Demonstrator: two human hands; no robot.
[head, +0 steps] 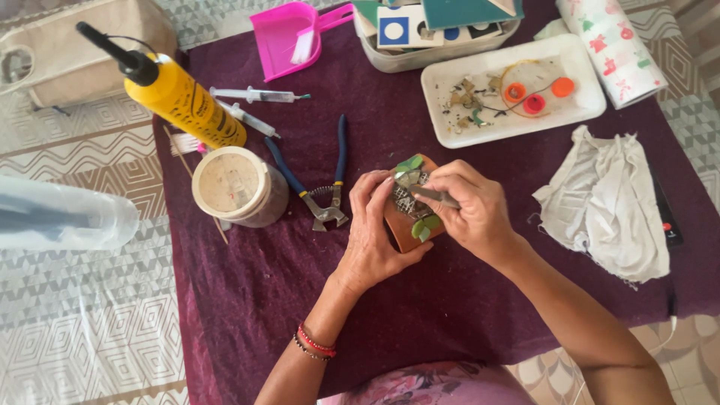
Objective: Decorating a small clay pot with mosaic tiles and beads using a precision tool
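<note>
A small terracotta-brown piece (403, 228) with green leaf-shaped tiles and a patch of mesh on top lies on the dark purple cloth (300, 285). My left hand (371, 232) cups it from the left, fingers on its edge. My right hand (469, 206) reaches over it from the right and pinches a thin grey metal tool (433, 195) whose tip rests on the mesh between the green tiles. Blue-handled nippers (324, 196) lie just left of my left hand.
A round lidded tub (234, 184) and a yellow glue bottle (180, 97) stand at left, with two syringes (255, 95) behind. A white tray (450, 127) of scraps, a pink dustpan (289, 34), a box of tiles (435, 30), a paper roll (611, 45) and a white rag (607, 202) surround.
</note>
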